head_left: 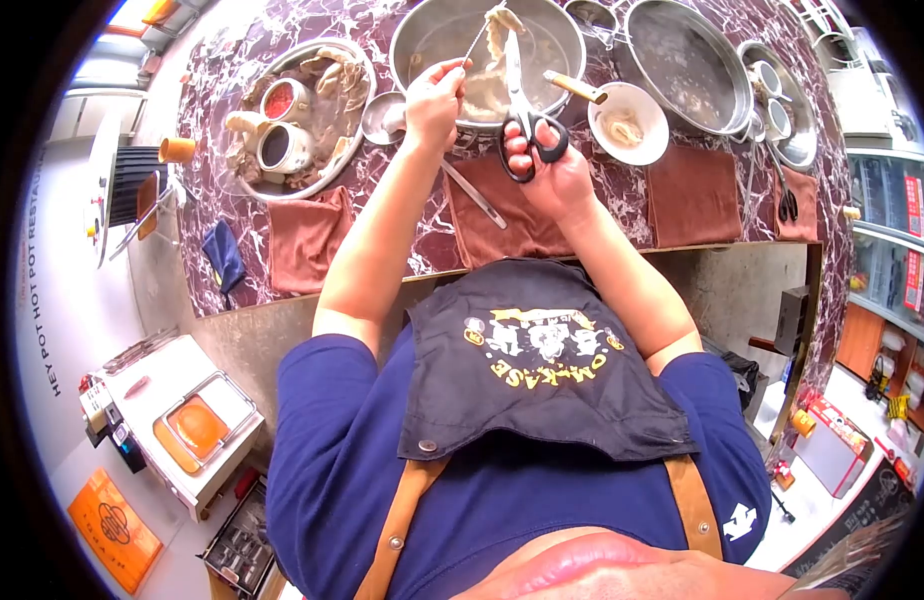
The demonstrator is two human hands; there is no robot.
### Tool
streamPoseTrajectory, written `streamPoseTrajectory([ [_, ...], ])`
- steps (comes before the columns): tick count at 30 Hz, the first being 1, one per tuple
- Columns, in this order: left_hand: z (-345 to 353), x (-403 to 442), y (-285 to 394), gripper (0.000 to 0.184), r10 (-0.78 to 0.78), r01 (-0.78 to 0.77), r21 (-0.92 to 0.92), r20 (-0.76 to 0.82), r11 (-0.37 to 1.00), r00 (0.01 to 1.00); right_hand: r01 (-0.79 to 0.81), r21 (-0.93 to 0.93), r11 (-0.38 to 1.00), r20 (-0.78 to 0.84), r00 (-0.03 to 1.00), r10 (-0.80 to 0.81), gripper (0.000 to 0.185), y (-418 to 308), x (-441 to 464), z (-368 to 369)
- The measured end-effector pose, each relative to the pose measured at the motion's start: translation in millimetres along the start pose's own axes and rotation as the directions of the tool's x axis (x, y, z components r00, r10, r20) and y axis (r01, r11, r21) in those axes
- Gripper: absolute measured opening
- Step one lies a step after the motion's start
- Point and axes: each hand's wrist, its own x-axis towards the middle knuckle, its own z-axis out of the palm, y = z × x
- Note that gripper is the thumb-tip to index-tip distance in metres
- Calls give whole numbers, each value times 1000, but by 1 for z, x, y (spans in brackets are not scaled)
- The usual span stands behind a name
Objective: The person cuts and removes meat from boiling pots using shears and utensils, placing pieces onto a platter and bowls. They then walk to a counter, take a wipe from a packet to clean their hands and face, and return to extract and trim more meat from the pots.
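My left hand [437, 105] is closed on a thin metal tool [476, 42]; its exact kind is too small to make out. At the tool's upper end hangs a pale, limp piece of food [501, 28], over a large metal pan [400, 50] of cloudy liquid. With its fingers in the black handles, my right hand [557, 175] grips scissors [530, 128]. Their blades point up beside the food, and I cannot tell whether they touch it. Between my forearms, metal tweezers [474, 195] lie partly on a brown cloth [512, 215].
Left stands a round tray [367, 95] with pale food and two cups. A ladle [384, 118] lies beside the pan. To the right are a white bowl [657, 145], a wooden-handled tool [576, 86], another pan [747, 100] and more scissors [786, 200]. Folded brown cloths [694, 198] line the front edge.
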Motion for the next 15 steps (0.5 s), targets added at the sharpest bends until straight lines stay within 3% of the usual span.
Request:
streamPoseTrajectory([
  [2,-2,3,0,19,-2,2,11,-8,1000,1000,3,-353,936,-31,999,-15,42,-5,-22,-7],
  [3,-4,4,0,19,0,0,24,-18,1000,1000,-17,-544,839,-102,994,-46,50,-6,-38,-14],
  [4,-7,3,3,19,-3,4,21,-23,1000,1000,-100,-772,628,-169,984,-50,51,-12,-51,-31],
  [6,-13,2,8,19,17,-16,42,-19,999,1000,-38,-997,70,-42,998,-50,49,-22,-76,-90],
  [8,-24,0,17,18,19,-19,25,-10,1000,1000,41,-918,-393,61,998,-36,52,-31,-99,-90],
  [10,-36,0,27,18,-9,9,35,-19,999,1000,42,-886,-462,45,999,4,55,-39,-105,-99],
  [12,-47,-1,37,18,20,-20,71,-5,997,1000,18,-779,-627,-25,998,60,51,-48,-106,-104],
  [14,-50,-6,55,18,31,-32,84,13,996,999,-53,-671,-740,-184,978,96,38,-65,-94,-88],
  [15,-51,-8,64,18,26,-27,54,15,998,1000,-170,-675,-718,-260,966,15,31,-78,-77,-77],
])
